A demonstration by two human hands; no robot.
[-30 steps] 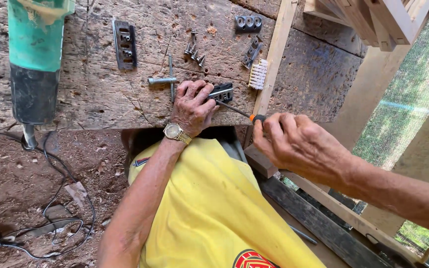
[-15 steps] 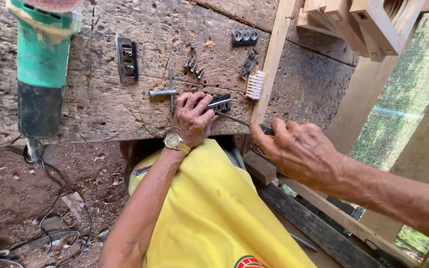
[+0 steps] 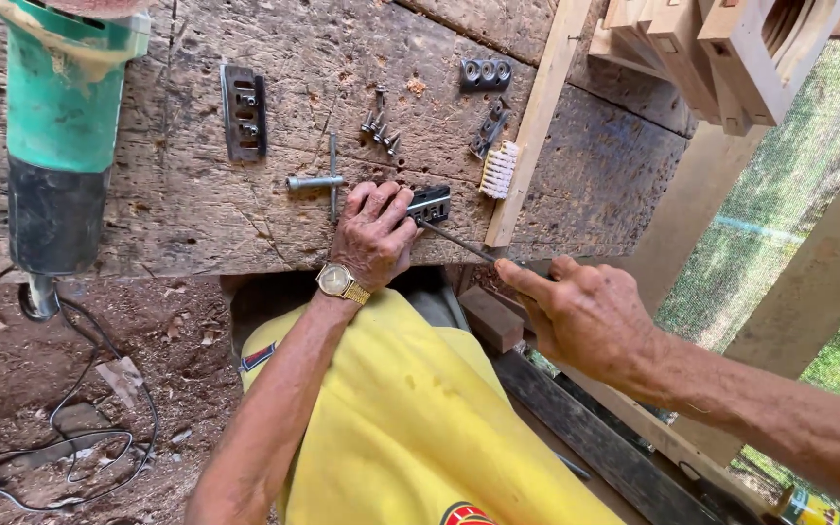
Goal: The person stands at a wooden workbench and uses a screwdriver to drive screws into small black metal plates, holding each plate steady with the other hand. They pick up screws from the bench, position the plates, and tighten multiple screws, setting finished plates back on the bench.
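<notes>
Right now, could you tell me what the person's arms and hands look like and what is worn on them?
Both forearms are bare, with no sleeves, gloves or rings in view. The left hand has a gold-coloured wristwatch with a round pale dial and a metal link band at the wrist. The right hand wears nothing. Below the arms, yellow fabric with a small coloured badge shows.

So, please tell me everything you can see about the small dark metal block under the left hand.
The metal block is dark grey, rectangular, with slots or holes in its top face. It lies flat on the worn wooden bench near its front edge. The left hand presses on its left end, covering part of it. A thin screwdriver shaft, held by the right hand, meets its lower right corner.
</notes>
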